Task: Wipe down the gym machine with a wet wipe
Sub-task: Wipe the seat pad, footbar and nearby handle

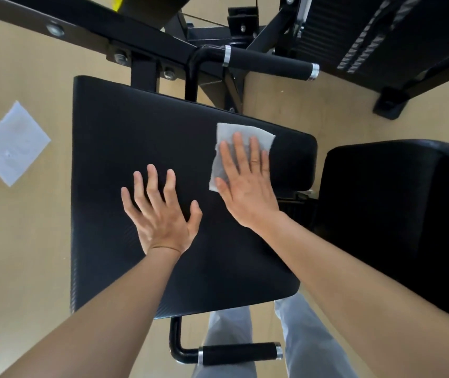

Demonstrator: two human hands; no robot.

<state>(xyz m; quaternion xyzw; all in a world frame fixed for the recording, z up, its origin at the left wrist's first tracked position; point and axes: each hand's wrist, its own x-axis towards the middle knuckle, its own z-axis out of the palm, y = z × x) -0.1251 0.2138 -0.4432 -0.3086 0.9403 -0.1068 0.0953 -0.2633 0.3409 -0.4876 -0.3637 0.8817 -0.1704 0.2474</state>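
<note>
So, what could go wrong from here. Our right hand is only pressing flat on the thin white square wet wipe, with its fingers straight and close together and nothing curled around it. Only friction ties the wipe to the palm. On the textured black padded cushion of the gym machine it could bunch up, fold under or get left behind if we push sideways too fast. It also sits near the cushion's far right corner, so an outward stroke could slide it off onto the tan floor.

Our left hand lies flat near the middle of the same cushion, fingers spread wide, holding nothing. If we lean on it, we'd guess it leaves fresh prints that need another pass. The cushion is big next to 1 small wipe, so it may well dry out before we're done. The far black foam grip and the near black foam grip are also easy to forget.

The wipe itself is white, roughly square and lying flat. It's thin enough that the dark cushion shows through its lower left part, which reads as damp to us. Its far edge and 2 far corners stick out past the fingertips, and the rest is under the hand.

There's also a white square sheet on the floor off to the left, well apart from the machine. We can't tell if it's a used wipe.
</note>
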